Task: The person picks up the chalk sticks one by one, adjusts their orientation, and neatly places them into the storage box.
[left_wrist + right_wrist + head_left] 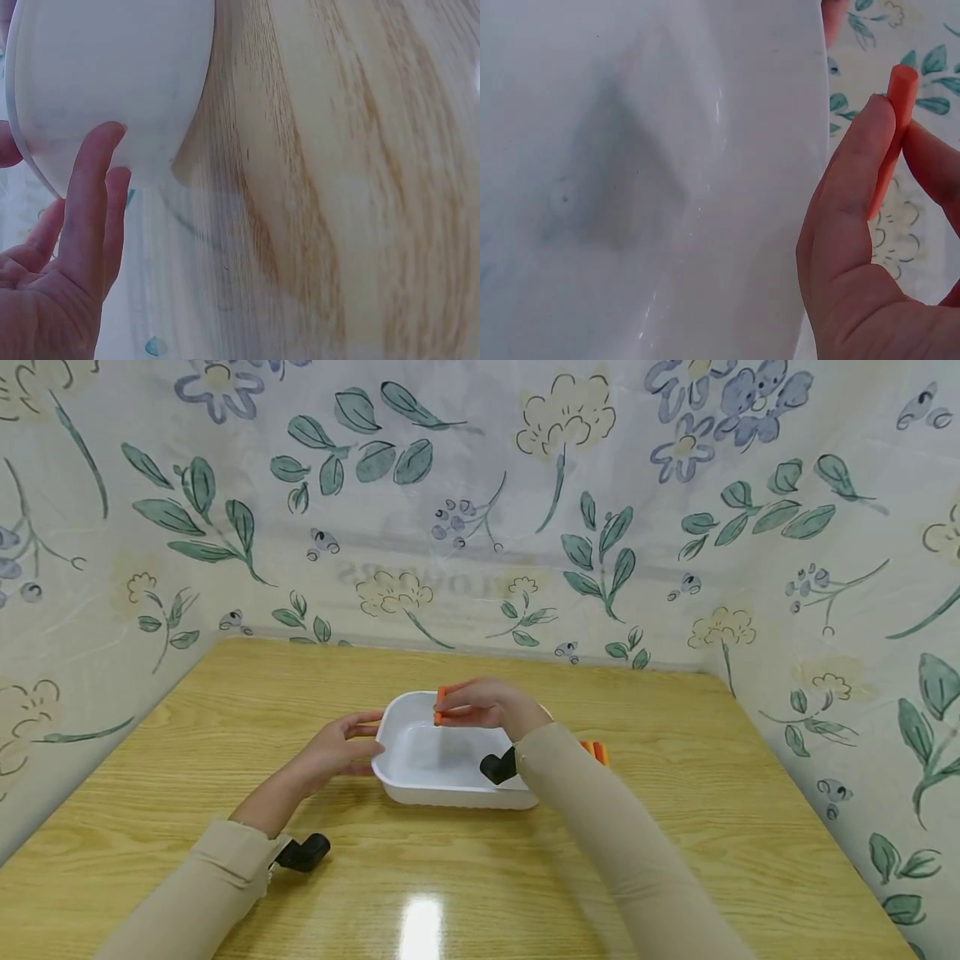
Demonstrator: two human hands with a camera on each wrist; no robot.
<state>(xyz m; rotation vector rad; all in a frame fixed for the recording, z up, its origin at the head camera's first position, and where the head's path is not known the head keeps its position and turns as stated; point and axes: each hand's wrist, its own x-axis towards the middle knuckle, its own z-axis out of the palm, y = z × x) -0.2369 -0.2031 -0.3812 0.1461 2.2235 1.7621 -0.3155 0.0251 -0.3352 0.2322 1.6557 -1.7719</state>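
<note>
A white rectangular tub (420,760) with rounded corners stands on the wooden table. At its left end my left hand (341,747) holds the side, thumb at the rim. In the left wrist view, fingers (90,202) lie against the tub's outer wall. Above the tub's inside, my right hand (487,706) pinches a short orange stick (439,706) between thumb and fingers. The right wrist view shows this stick (901,94) as slim, with a flat end. The right forearm hides the tub's right end.
Several red, orange and yellow sticks (597,752) lie right of the tub, partly hidden by the right sleeve. Floral cloth (480,527) rises behind and on both sides of the wooden table (337,893). A black wrist camera (303,853) sits at the left cuff.
</note>
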